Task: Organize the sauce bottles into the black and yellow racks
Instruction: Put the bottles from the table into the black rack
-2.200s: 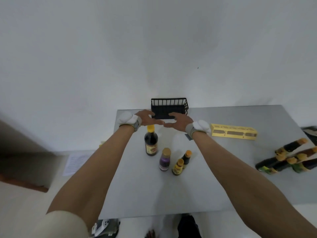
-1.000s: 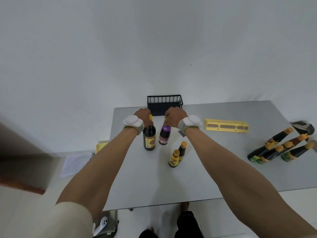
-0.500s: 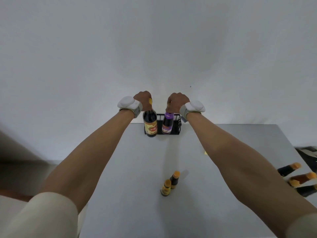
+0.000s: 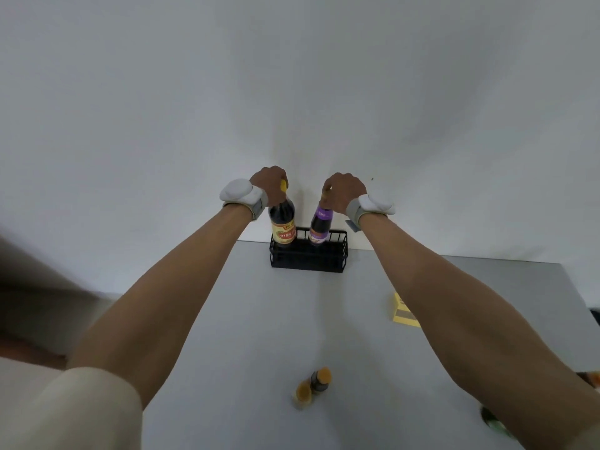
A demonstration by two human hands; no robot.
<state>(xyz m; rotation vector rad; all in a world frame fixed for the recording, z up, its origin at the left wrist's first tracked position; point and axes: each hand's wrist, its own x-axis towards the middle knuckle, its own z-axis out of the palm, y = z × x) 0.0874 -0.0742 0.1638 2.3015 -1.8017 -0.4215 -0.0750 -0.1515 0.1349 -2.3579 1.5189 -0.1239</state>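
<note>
Both bottles have come up off the worktop [image 4: 259, 319] and now hang over the black rack [image 4: 308, 258]: left hand [image 4: 269, 185] clamped on the dark bottle [image 4: 282, 225], right hand [image 4: 344, 190] on the purple-labelled bottle [image 4: 320, 227]. Next, I'd judge, lower them straight inside.

A matte grey tabletop [image 4: 259, 319] carries a black wire rack [image 4: 308, 258] and a pale yellow plastic rack [image 4: 402, 311]. The tall dark glass bottle [image 4: 282, 222] has a yellow cap and a red-and-gold label; the slimmer dark bottle [image 4: 320, 227] has a purple label. Both wrists wear white-and-grey bands.
</note>
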